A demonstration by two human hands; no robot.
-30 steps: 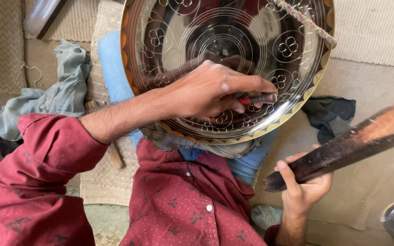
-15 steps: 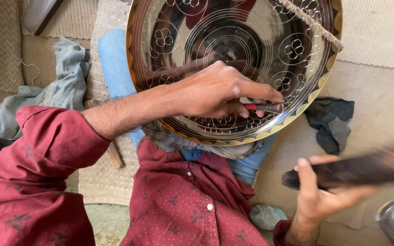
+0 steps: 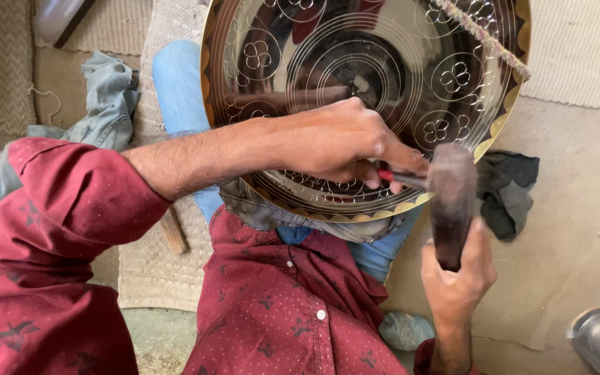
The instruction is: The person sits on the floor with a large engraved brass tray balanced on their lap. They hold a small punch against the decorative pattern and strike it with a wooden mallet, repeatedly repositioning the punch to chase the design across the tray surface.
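The engraved brass tray (image 3: 411,62) leans on the person's lap, its rim running from 9 to 4 o'clock. The left hand (image 3: 335,142) lies on its lower rim, fingers pinched around a thin red-tipped chisel (image 3: 401,177). At 4 o'clock the right hand (image 3: 456,274) clenches a dark wooden mallet (image 3: 451,198), whose blurred head meets the chisel's end. A dark rag (image 3: 508,191) lies just beyond the rim on the floor.
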